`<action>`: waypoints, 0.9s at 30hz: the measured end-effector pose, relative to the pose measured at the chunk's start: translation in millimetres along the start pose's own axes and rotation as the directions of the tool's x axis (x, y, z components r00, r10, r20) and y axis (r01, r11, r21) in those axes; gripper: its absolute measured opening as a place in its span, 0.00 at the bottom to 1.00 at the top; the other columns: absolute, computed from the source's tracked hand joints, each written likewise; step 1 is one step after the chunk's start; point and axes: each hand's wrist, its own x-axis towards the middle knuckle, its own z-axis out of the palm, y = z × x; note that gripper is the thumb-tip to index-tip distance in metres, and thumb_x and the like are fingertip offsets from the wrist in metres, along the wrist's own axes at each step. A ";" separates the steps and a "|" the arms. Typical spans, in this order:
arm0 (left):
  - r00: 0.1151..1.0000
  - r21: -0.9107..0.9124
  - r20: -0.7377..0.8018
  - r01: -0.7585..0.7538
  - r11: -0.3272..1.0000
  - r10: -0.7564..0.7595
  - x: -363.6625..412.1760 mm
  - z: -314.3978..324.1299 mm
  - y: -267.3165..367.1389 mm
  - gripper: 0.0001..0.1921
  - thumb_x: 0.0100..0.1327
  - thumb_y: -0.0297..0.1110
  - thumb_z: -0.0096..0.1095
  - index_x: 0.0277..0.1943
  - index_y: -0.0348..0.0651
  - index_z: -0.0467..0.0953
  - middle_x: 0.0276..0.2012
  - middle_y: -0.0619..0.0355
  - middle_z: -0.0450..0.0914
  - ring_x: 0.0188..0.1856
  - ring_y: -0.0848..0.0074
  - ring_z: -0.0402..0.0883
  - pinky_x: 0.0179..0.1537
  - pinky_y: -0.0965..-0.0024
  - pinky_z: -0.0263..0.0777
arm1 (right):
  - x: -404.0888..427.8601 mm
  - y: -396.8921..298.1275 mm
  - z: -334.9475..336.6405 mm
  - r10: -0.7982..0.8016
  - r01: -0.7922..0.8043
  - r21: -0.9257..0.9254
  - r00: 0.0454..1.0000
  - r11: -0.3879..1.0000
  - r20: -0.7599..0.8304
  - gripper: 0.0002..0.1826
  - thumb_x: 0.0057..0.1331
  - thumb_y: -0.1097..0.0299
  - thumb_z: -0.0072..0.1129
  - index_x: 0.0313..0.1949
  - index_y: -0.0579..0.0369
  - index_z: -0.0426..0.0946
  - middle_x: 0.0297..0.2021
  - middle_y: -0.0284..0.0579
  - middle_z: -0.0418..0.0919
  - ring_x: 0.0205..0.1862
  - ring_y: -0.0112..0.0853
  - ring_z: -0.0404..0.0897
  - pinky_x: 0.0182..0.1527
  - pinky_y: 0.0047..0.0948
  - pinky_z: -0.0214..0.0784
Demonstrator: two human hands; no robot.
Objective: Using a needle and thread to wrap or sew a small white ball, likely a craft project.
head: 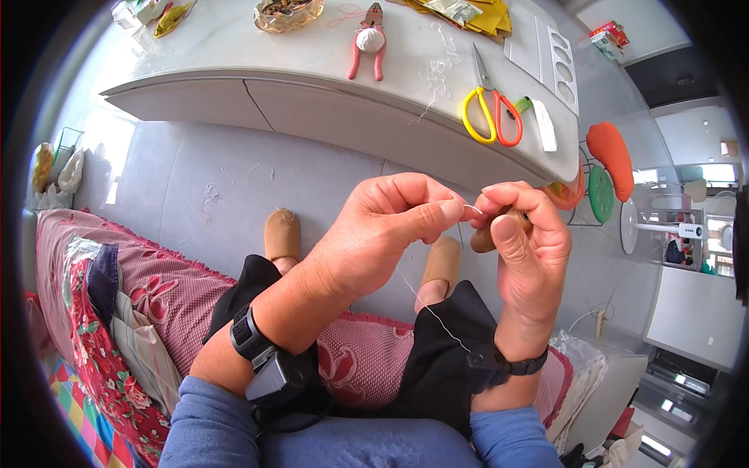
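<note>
My left hand point(398, 222) pinches a white thread point(473, 207) between thumb and index finger. A short end of it pokes out toward my right hand point(529, 240). The thread's long tail point(433, 313) hangs below my left hand and runs over the black trousers point(436, 351). A thin dark line, maybe a needle, shows under the left fingertips; it is too fine to tell. In my right hand's curled fingers is a small smooth brown object point(483, 240), partly covered, perhaps wooden. The right fingertips are close to the thread's end; I cannot tell whether they touch it.
On the pale table lie pliers point(375, 17) with red handles, a ball of white string point(370, 40), loose thread point(437, 73), scissors point(483, 70) and a glass bowl point(304, 17). A pink patterned cover point(374, 333) drapes the seat. A green stool point(601, 193) stands right.
</note>
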 end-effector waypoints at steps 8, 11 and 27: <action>1.000 0.019 -0.016 -0.008 1.000 0.008 -1.2 3.5 2.5 0.04 0.62 0.27 0.58 0.34 0.36 0.76 0.33 0.57 0.78 0.30 0.84 0.67 0.35 0.78 0.63 | -1.3 -2.4 -1.8 0.042 -0.042 -0.024 0.999 0.999 -0.022 0.11 0.62 0.68 0.59 0.37 0.65 0.75 0.33 0.38 0.73 0.31 0.19 0.72 0.35 0.17 0.64; 0.999 0.037 -0.004 -0.032 0.999 0.033 -0.3 4.0 0.6 0.04 0.62 0.27 0.57 0.34 0.36 0.76 0.33 0.58 0.78 0.30 0.84 0.67 0.36 0.78 0.63 | -1.2 -2.2 -3.1 0.006 -0.007 -0.040 1.000 0.999 -0.005 0.11 0.61 0.68 0.60 0.37 0.65 0.75 0.32 0.37 0.73 0.31 0.18 0.72 0.34 0.17 0.64; 0.995 0.140 0.031 -0.094 0.986 0.091 -2.9 6.3 5.2 0.05 0.62 0.27 0.58 0.36 0.35 0.77 0.34 0.60 0.77 0.42 0.79 0.75 0.46 0.75 0.67 | -3.8 -12.8 6.4 -0.144 0.132 -0.190 0.988 0.973 -0.048 0.12 0.53 0.74 0.67 0.35 0.62 0.75 0.36 0.41 0.74 0.30 0.20 0.71 0.33 0.16 0.65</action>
